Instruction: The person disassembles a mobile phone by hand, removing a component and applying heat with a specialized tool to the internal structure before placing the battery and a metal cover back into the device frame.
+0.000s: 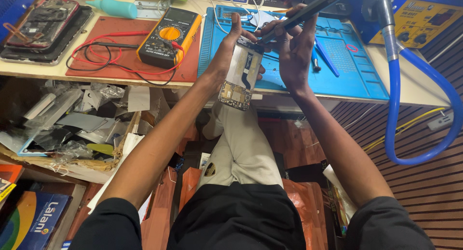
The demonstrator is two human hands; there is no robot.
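Left hand [230, 42] is gripping the opened silver phone chassis [239, 76]; right hand [294, 47] is clenching a black rod-shaped tool [308, 11], probing its top edge; steady tip placement needed next.

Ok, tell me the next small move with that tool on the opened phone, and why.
Probably ease the dark tool a little further along the phone's top edge. The right hand already has its tip there, the left hand holds the phone upright over the blue mat, and the back is open with the boards showing, so a short, gentle nudge seems safest.
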